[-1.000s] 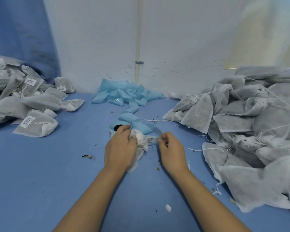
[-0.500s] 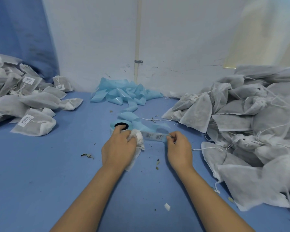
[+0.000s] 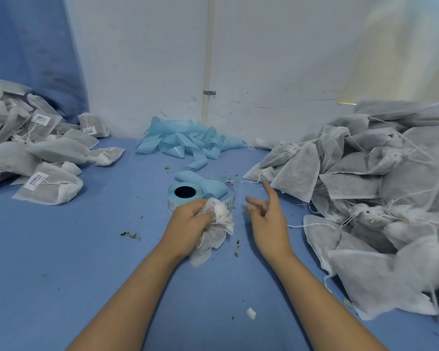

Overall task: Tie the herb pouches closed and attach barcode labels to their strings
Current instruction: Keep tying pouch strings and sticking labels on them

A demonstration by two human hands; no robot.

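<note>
We see the herb pouch (image 3: 214,230) just below the middle of the view, bunched at its neck and resting on the blue bench (image 3: 86,262). The left hand (image 3: 189,224) has its grip closed round the gathered top, fingers curled into the white fabric. At about three o'clock from the pouch, near but apart, the right hand (image 3: 269,219) hovers with fingers spread and loosely bent, its grip wide and holding nothing.

At twelve o'clock, just behind the pouch, stands the label roll (image 3: 185,195), with its blue backing strip (image 3: 188,144) trailing off to a crumpled heap by the wall. A label seems to hang at the roll's right edge; whether it is stuck to the pouch's string we cannot tell.

At three o'clock we find a large pile of untagged pouches (image 3: 380,193) with loose strings. At nine to ten o'clock lies the pile of labelled pouches (image 3: 38,160), barcode tags showing. Herb crumbs (image 3: 130,235) and a white paper scrap (image 3: 251,313) dot the bench.
</note>
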